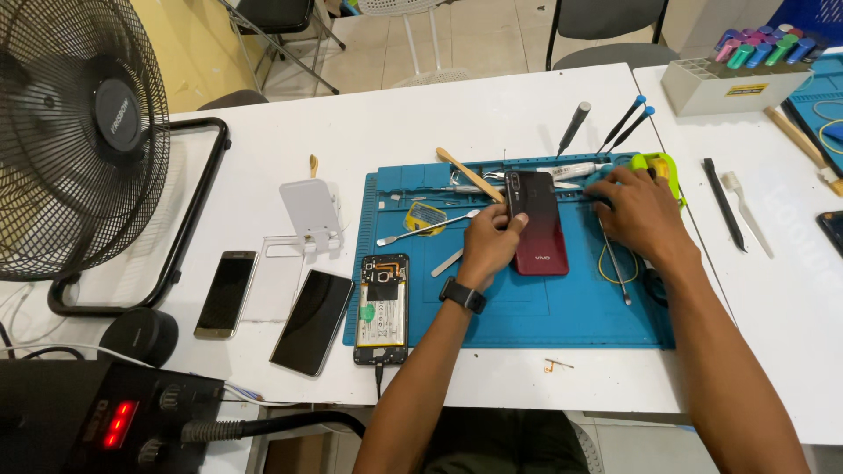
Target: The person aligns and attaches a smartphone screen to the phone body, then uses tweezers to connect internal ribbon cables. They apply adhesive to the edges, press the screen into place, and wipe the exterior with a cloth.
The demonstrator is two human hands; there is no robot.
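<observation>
Pinning the phone [536,224] by its near-left edge, the left hand [489,244] grips glossy, slippery, light, fragile casing (right hand [639,211] grasps something hidden).

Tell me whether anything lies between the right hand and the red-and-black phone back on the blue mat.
Nothing visible does. The right hand rests on the blue mat just right of the phone back, with only bare mat between them. The left hand already grips the phone back's left edge.
</observation>
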